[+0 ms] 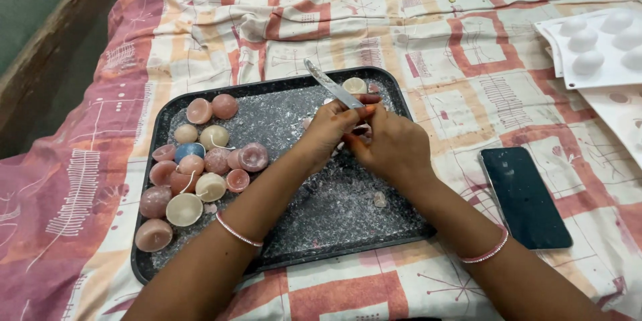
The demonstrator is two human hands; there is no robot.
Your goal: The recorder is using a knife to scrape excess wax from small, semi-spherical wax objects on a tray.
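Observation:
My left hand [329, 128] grips a metal knife [332, 85] whose blade points up and to the left. Close against it, my right hand [394, 147] is closed around a small pale piece, mostly hidden by the fingers. Both hands hover over the right half of a black tray [148, 160] dusted with wax shavings. Several dome-shaped wax candles [200, 164] in pink, cream and blue lie in the tray's left part. One cream candle [354, 85] sits at the tray's far edge, and a small wax crumb [379, 199] lies near the front.
The tray rests on a bed covered with a pink, orange and white patterned sheet [468, 47]. A dark phone [525, 195] lies right of the tray. A white mould sheet with round domes [598, 43] is at the far right. A wooden bed edge [47, 40] runs along the left.

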